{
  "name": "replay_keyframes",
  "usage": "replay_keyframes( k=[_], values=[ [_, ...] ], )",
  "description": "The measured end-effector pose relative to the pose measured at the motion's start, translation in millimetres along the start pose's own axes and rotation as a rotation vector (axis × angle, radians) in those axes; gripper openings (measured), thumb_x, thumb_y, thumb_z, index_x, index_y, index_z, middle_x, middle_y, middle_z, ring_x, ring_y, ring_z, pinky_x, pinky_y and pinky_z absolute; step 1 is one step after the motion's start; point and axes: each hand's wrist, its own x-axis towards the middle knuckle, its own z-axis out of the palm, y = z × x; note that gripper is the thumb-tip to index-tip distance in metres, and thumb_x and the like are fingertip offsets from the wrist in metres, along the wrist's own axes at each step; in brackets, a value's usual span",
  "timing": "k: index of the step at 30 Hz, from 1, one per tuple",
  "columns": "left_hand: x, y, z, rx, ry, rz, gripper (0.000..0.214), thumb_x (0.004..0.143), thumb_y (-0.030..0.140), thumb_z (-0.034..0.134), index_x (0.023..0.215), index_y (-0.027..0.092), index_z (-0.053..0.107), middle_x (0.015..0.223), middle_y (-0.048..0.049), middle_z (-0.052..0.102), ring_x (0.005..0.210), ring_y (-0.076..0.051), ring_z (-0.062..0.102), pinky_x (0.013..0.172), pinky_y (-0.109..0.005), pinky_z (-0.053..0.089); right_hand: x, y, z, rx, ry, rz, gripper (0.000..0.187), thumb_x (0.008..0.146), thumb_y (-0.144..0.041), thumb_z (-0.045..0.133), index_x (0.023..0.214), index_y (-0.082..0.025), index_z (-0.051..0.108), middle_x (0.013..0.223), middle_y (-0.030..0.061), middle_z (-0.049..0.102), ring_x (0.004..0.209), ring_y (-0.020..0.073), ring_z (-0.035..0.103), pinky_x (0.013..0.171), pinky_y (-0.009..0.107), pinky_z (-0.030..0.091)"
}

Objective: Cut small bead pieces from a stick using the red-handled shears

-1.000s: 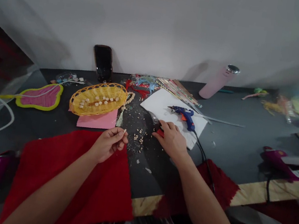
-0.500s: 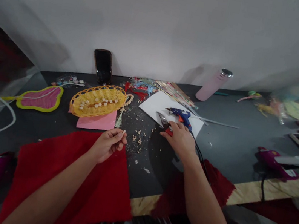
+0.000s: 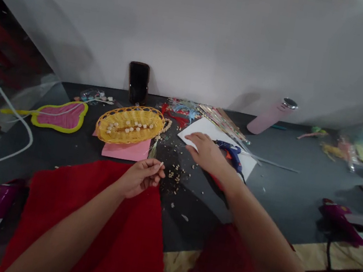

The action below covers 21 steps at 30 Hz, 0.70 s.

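Between the thumb and forefinger of my left hand (image 3: 144, 178) is a small pale piece (image 3: 161, 165), too small to name; the fingers are closed on it. Over the near left part of a white sheet (image 3: 200, 127) reaches my right hand (image 3: 208, 152), palm down, fingers stretched out, with nothing seen in it. Under that wrist shows a red handle (image 3: 217, 181) of a cutting tool, its blades hidden. Just right of the hand lies a blue glue gun (image 3: 232, 154). Small beige bits (image 3: 175, 174) are scattered right of my left hand.
A yellow basket (image 3: 125, 136) holding small pale flower-like pieces overlaps pink paper (image 3: 126, 151). Red cloth (image 3: 89, 227) covers the front left. A phone (image 3: 138, 83) and a pink bottle (image 3: 271, 116) stand by the wall. Purple devices (image 3: 6, 204) sit at both sides, with cables.
My right hand has left the red-handled tool and moved forward and left over the white sheet. My left hand keeps its pinch. The whole view has shifted slightly.
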Motion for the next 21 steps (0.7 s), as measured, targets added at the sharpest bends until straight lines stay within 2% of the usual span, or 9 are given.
replay_keyframes(
  k=[3,6,10,16,21],
  values=[
    [4,1,-3.6,-0.063,-0.029,-0.034,0.02,0.078,0.029,0.062,0.089,0.013,0.058,0.077,-0.0047,0.062,0.056,-0.007,0.055,0.051,-0.018,0.045,62,14,9,0.016,-0.036,0.008,0.032,0.085,-0.017,0.043,0.115,-0.016,0.054,0.112,0.0091,0.059,0.105,0.0216,0.05,0.092,0.036,0.038],
    [7,1,-6.5,-0.121,-0.059,-0.058,0.019,0.079,0.029,0.061,0.09,0.014,0.058,0.079,-0.0055,0.063,0.056,-0.008,0.056,0.054,-0.02,0.046,122,27,26,-0.038,-0.051,0.102,0.034,0.085,-0.014,0.042,0.118,-0.014,0.052,0.118,0.0093,0.057,0.107,0.0201,0.049,0.092,0.032,0.037],
    [10,0,-9.2,-0.17,-0.088,-0.072,0.02,0.08,0.03,0.06,0.09,0.013,0.058,0.08,-0.0064,0.064,0.058,-0.008,0.057,0.056,-0.021,0.046,181,39,55,-0.068,-0.075,0.146,0.032,0.088,-0.016,0.037,0.115,-0.009,0.053,0.116,0.013,0.058,0.104,0.0209,0.052,0.09,0.033,0.037],
    [12,2,-12.2,-0.219,-0.121,-0.126,0.024,0.076,0.032,0.064,0.089,0.013,0.058,0.08,-0.0052,0.063,0.059,-0.008,0.057,0.057,-0.021,0.045,231,55,87,-0.141,-0.115,0.265,0.031,0.088,-0.016,0.037,0.106,-0.007,0.06,0.11,0.0183,0.061,0.101,0.025,0.054,0.086,0.035,0.039],
    [13,4,-11.9,-0.254,-0.119,-0.107,0.022,0.075,0.029,0.065,0.088,0.012,0.058,0.077,-0.0041,0.063,0.057,-0.008,0.056,0.055,-0.022,0.045,242,51,97,-0.175,-0.126,0.318,0.024,0.083,-0.019,0.046,0.096,-0.013,0.065,0.1,0.0141,0.065,0.094,0.0249,0.058,0.082,0.032,0.042]
  ],
)
